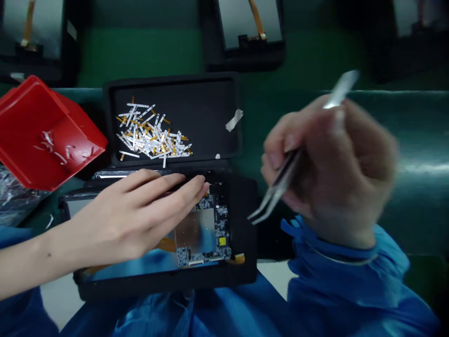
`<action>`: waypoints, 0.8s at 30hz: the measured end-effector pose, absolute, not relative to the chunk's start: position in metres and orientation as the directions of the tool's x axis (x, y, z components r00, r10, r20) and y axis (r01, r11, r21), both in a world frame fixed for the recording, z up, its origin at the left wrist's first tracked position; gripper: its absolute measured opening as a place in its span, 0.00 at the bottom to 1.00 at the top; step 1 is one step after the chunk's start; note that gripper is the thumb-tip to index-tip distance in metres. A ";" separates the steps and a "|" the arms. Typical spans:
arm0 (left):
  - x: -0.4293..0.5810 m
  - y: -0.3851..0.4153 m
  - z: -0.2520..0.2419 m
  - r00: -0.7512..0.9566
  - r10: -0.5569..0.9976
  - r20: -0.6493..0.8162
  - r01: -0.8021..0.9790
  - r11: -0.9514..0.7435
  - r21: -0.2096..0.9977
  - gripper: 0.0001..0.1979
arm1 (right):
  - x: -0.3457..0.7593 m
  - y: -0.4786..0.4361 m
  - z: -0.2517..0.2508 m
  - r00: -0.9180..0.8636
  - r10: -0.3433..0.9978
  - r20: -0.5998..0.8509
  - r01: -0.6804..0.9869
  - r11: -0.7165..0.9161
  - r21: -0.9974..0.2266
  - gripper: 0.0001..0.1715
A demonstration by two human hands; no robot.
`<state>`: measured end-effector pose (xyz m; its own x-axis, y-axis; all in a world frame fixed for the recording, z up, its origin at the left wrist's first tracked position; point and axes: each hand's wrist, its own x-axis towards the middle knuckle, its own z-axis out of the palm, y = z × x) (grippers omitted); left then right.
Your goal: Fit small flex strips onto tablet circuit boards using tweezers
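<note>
My left hand (140,220) reaches across an opened tablet-like device, its fingers stretched out and their tips near the top edge of the green-black circuit board (221,220). What lies under the fingertips is hidden. A shiny metal shield plate (196,229) and orange flex cable (240,259) belong to the device, which rests in a black foam tray (243,234). To the right, my right hand (336,164) is closed around metal tweezers (271,199). Their bent tips point down-left, a little apart, off the board's right side. This hand is blurred by motion.
Behind the device, a black tray (206,103) holds a pile of white-and-orange flex strips (154,133) and a piece of tape (234,120). A red bin (73,121) with scraps stands at left. More devices in foam trays, including one panel (238,23), line the back.
</note>
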<state>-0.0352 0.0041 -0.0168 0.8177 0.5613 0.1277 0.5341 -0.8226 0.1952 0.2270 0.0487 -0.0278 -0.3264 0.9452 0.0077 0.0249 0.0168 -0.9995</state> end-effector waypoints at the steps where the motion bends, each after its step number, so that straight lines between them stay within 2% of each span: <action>1: -0.036 0.003 -0.017 0.826 0.551 0.120 0.529 -0.831 0.175 0.22 | 0.220 0.051 -0.029 -0.332 0.943 -0.018 -0.059 -0.040 -0.997 0.13; 3: -0.036 0.002 -0.018 0.828 0.552 0.099 0.534 -0.830 0.161 0.23 | 0.209 0.055 -0.031 -0.404 0.911 -0.082 -0.165 -0.160 -0.973 0.09; 5: -0.036 0.002 -0.018 0.830 0.551 0.090 0.537 -0.832 0.140 0.23 | 0.205 0.056 -0.032 -0.479 0.869 -0.126 -0.133 -0.214 -0.968 0.12; 7: -0.035 0.002 -0.017 0.832 0.549 0.083 0.537 -0.833 0.132 0.23 | 0.204 0.056 -0.032 -0.481 0.867 -0.130 -0.098 -0.201 -0.975 0.18; 9: -0.033 0.002 -0.016 0.822 0.567 0.058 0.555 -0.819 0.144 0.23 | 0.206 0.055 -0.033 -0.465 0.877 -0.119 -0.087 -0.178 -0.980 0.20; 14: -0.032 0.001 -0.014 0.799 0.600 0.041 0.583 -0.789 0.195 0.22 | 0.206 0.055 -0.035 -0.470 0.878 -0.091 -0.106 -0.159 -0.982 0.20; 20: -0.033 0.003 -0.012 0.783 0.611 0.117 0.557 -0.772 0.306 0.19 | 0.202 0.052 -0.034 -0.389 0.919 -0.064 -0.117 -0.118 -0.986 0.19; 24: -0.029 -0.002 -0.011 0.769 0.618 0.161 0.570 -0.778 0.262 0.15 | 0.202 0.050 -0.034 -0.389 0.919 -0.062 -0.105 -0.112 -0.988 0.19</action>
<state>-0.0292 -0.0020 -0.0107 0.7695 0.6182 0.1607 0.5705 -0.7783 0.2623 0.2019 0.0504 -0.0340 -0.3892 0.9190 -0.0623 -0.1052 -0.1115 -0.9882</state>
